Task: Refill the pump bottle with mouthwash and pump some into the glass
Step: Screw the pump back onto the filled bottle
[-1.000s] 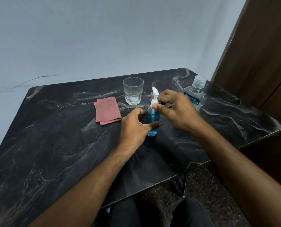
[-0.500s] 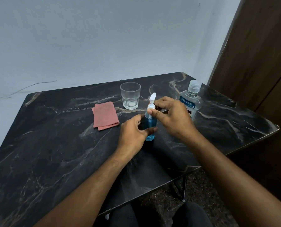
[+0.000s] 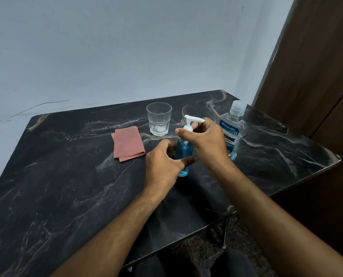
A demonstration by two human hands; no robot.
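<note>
The pump bottle (image 3: 183,151) stands upright on the dark marble table (image 3: 56,186), filled with blue liquid almost to its neck. The left hand (image 3: 162,164) wraps its fingers around the bottle body; the right hand (image 3: 205,139) pinches the white pump collar (image 3: 188,127). Behind – the glass (image 3: 159,118), apparently empty. The mouthwash bottle (image 3: 233,129), capped, holds pale blue liquid – level not readable. A folded pink cloth (image 3: 127,143) lies left of the glass.

Your left hand (image 3: 162,162) sits at the frame's centre, fingers curled and thumb stretched rightward, wrapped loosely round something. Your right hand (image 3: 204,140) is just right of it and slightly higher, fingertips (image 3: 179,132) pinched together pointing left. Both bare forearms run in from the lower edge.
</note>
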